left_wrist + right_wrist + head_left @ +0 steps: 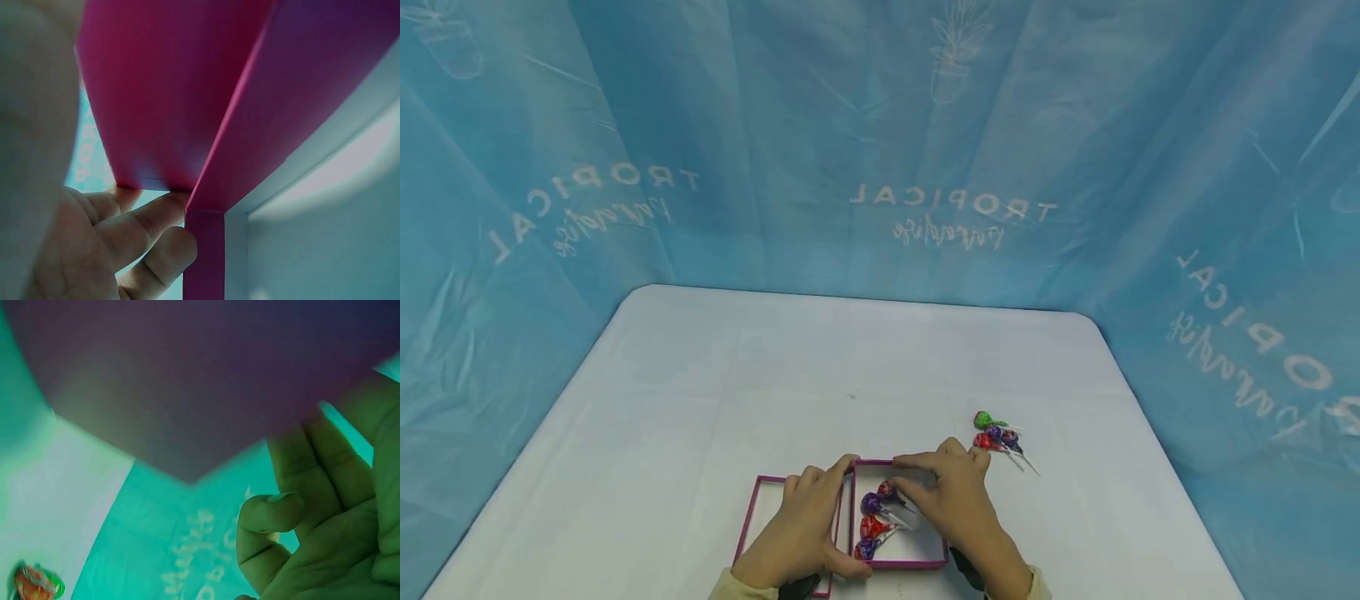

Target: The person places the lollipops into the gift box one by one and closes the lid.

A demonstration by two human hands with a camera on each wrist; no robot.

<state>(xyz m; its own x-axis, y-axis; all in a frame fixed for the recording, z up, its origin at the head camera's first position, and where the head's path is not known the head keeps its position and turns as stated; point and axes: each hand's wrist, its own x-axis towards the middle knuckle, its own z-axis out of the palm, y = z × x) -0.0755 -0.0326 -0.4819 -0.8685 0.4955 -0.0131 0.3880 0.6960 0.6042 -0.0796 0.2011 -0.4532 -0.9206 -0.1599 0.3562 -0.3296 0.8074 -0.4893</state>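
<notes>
An open box (901,565) with magenta edges and a white inside stands at the table's near side. Several wrapped lollipops (874,527), red and purple, lie along its left part, sticks pointing right. My left hand (808,521) grips the box's left side, fingers at the far corner and thumb at the near corner. Above the box's right part is my right hand (951,496); its index fingertip is at the far rim, its thumb inside close to a lollipop (887,490). Behind the magenta box (144,394) in the right wrist view, part of my right fingers is hidden.
A second magenta-edged tray-like piece (748,521) lies to the left, partly under my left hand. Several lollipops (992,435), green, red and purple, lie on the white table (760,358) right of the box. A blue printed curtain (820,150) surrounds the table.
</notes>
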